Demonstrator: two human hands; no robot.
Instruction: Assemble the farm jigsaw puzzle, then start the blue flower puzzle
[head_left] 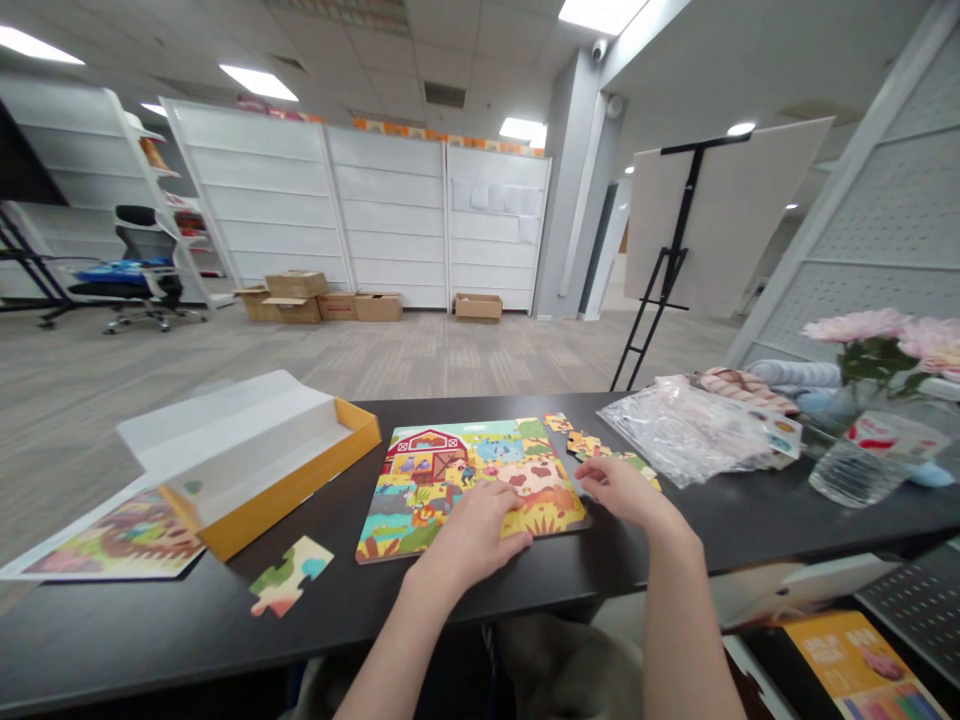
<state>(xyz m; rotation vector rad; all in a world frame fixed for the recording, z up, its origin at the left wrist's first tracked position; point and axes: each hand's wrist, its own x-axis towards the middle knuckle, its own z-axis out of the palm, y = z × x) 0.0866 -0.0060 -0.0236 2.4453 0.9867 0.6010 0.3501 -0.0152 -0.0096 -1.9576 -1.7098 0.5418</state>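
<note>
A colourful farm-picture board [442, 485] with a red barn and animals lies flat on the black table. My left hand [484, 525] rests palm down on its lower middle, fingers stretched out and covering part of the picture. Just off the board's right edge is my right hand [619, 488], its fingers loosely bent and apart; I see nothing held in them. Several small jigsaw pieces [587, 445] lie beyond and beside that hand, partly hidden by it. A larger jigsaw piece [291, 575] sits alone at the front left of the table [337, 620].
At the left stands an open yellow-and-white box [292, 495], beside a printed picture sheet [112, 535]. Clear plastic bags [682, 430], a clear container [870, 465] and pink flowers [855, 328] occupy the right side. Below the table's right edge is an orange printed box [855, 665].
</note>
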